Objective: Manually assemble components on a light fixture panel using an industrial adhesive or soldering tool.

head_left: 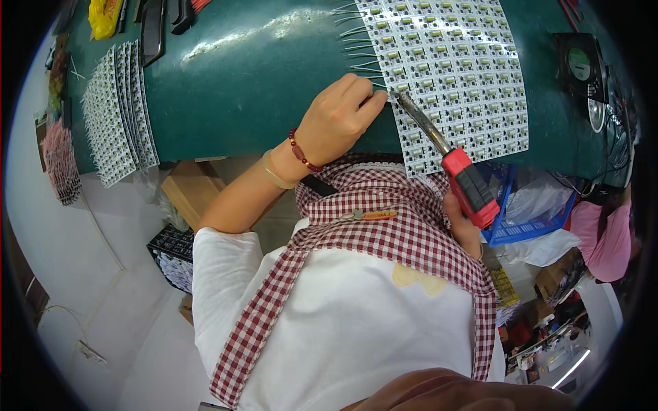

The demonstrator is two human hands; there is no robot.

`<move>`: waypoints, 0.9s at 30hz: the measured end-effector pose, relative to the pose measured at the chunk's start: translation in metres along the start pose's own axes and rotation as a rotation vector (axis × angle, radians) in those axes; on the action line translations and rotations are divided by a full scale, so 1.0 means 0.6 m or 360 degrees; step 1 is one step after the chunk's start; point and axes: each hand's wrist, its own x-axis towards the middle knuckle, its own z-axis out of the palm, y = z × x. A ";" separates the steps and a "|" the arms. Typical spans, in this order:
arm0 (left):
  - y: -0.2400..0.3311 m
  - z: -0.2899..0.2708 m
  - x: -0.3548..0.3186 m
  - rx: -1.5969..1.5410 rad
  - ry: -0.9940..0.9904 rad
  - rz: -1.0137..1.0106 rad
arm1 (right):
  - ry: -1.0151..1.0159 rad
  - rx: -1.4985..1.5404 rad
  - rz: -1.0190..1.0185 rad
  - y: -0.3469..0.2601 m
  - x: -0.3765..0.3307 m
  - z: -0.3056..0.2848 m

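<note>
A large sheet of small white circuit boards (456,75) lies on the green table, its near end at the table's front edge. Thin pale wires (360,48) stick out from its left side. My left hand (343,113) is closed in a pinch at that side, on a thin wire mostly hidden by the fingers. My right hand (462,222) grips a soldering iron (466,181) by its red and black handle. The iron's metal tip meets the sheet's left edge, close beside my left fingertips.
More board sheets (116,113) are stacked at the table's left. Behind them lie a phone (152,31) and a yellow bag (104,17). A black device with a round dial (579,63) stands at the right. A blue crate (528,229) sits below the table edge.
</note>
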 end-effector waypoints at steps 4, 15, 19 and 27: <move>0.001 -0.002 0.002 -0.0002 0.0001 0.0000 | 0.0026 0.0056 -0.0127 0.002 -0.001 0.000; 0.000 0.001 0.002 0.0002 0.0015 0.0004 | -0.0051 0.0399 0.0028 0.020 -0.015 -0.005; 0.002 0.000 0.005 0.0003 0.0015 0.0003 | -0.0013 0.0556 0.0097 0.011 -0.017 -0.001; 0.003 -0.008 0.001 -0.0073 -0.0074 0.0118 | -0.0108 0.0483 0.0139 0.058 -0.044 -0.013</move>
